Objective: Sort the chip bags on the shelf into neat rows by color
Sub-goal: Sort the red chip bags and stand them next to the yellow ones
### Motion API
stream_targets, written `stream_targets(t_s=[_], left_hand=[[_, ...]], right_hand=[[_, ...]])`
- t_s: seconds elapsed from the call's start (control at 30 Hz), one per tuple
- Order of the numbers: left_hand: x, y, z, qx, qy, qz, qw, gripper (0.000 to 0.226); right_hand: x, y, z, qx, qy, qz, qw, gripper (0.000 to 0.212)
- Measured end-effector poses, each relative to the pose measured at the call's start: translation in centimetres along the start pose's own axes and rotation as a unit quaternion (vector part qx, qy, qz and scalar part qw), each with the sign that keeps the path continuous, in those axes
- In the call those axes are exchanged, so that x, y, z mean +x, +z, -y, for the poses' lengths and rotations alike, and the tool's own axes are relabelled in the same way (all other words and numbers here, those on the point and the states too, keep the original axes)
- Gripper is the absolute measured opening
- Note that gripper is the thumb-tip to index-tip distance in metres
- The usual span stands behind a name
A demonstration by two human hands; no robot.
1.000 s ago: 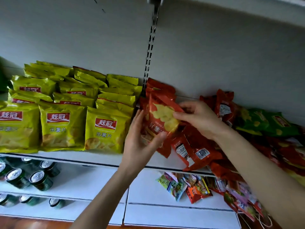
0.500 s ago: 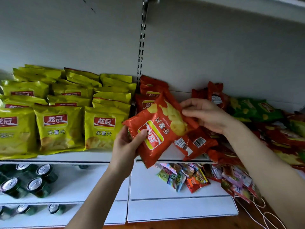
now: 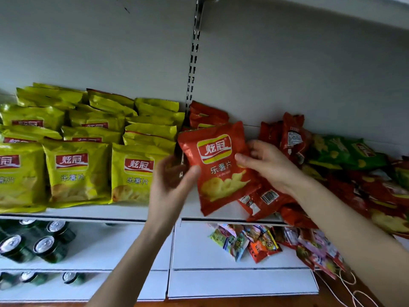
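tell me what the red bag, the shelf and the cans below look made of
Red bag: probably thin plastic or foil-lined film; it looks glossy and creased, with a crimped top seam.
Shelf: white painted metal or laminate, smooth and fairly matte; the picture does not show which.
Cans: metal, likely aluminium, judging by the shiny silver lids; the bodies are green.

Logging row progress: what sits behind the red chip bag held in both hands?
Behind the red chip bag, upright red bags stand toward the back wall. Loose red bags lie partly under its lower corner. It covers the row's front, so their count cannot be told.
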State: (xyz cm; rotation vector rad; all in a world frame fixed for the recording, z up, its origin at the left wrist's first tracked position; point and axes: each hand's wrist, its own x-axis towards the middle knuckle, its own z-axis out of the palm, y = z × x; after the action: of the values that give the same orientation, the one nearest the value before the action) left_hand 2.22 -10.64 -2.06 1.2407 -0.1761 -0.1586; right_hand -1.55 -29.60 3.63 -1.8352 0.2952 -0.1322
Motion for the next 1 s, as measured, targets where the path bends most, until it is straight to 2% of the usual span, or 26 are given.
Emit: stream_targets(t_s=[0.07, 0.13, 0.2, 0.27, 0.33, 0.43, 0.53, 0.63, 0.73, 0.8, 0.87, 0.97, 1.0], left_hand=[[-0.1, 0.5, 1.4, 0.032, -0.018, 0.05, 0.998, 0.046], [0.6, 0.6, 2.0, 0.072, -0.012, 0.073, 0.995, 0.037], [1.6, 0.4, 2.1, 0.101, -0.009, 0.112, 0.989, 0.035], [2.7, 0.5, 2.2, 0.13, -0.01, 0.135, 0.982, 0.039], [3.4, 1.0, 3.0, 0.206, 0.032, 0.093, 0.974, 0.053], [3.3, 1.9, 4.9, 0.357, 0.167, 0.0, 0.919, 0.071], [3.1, 2.1, 6.9, 0.466, 0.237, 0.027, 0.852, 0.07], [3.6, 1.9, 8.7, 0.602, 0.232, 0.07, 0.761, 0.064], [4.1, 2.8, 8.2, 0.664, 0.152, 0.097, 0.726, 0.057], [4.4, 2.9, 8.1, 0.683, 0.112, 0.1, 0.714, 0.055], [4.7, 3.0, 7.8, 0.679, 0.113, 0.092, 0.72, 0.055], [4.9, 3.1, 7.7, 0.676, 0.102, 0.1, 0.723, 0.053], [4.9, 3.1, 7.8, 0.676, 0.103, 0.103, 0.723, 0.052]], right_hand=[[0.2, 0.7, -0.9, 0.008, 0.051, 0.044, 0.998, 0.021], [0.6, 0.4, -0.6, -0.007, 0.085, 0.075, 0.994, 0.034], [1.5, -0.5, 0.0, -0.002, 0.067, 0.063, 0.996, 0.036], [2.9, -1.1, 0.2, -0.016, 0.042, 0.032, 0.998, 0.025], [4.6, -0.9, -0.3, -0.017, 0.038, 0.001, 0.999, 0.023], [6.9, -0.3, -1.3, -0.008, 0.042, -0.043, 0.998, 0.024], [9.0, 0.0, -2.5, -0.028, 0.057, -0.05, 0.997, 0.024], [10.1, 0.4, -3.0, -0.06, 0.072, -0.031, 0.995, 0.027], [9.9, -1.1, -2.0, -0.102, 0.081, -0.033, 0.991, 0.04], [8.6, -3.4, -0.9, -0.266, 0.044, -0.063, 0.961, 0.039], [6.5, -5.7, -0.2, -0.453, 0.022, -0.071, 0.889, 0.037], [3.1, -6.6, -0.5, -0.594, 0.106, -0.003, 0.797, 0.061], [2.5, -6.4, -1.3, -0.603, 0.135, 0.016, 0.786, 0.067]])
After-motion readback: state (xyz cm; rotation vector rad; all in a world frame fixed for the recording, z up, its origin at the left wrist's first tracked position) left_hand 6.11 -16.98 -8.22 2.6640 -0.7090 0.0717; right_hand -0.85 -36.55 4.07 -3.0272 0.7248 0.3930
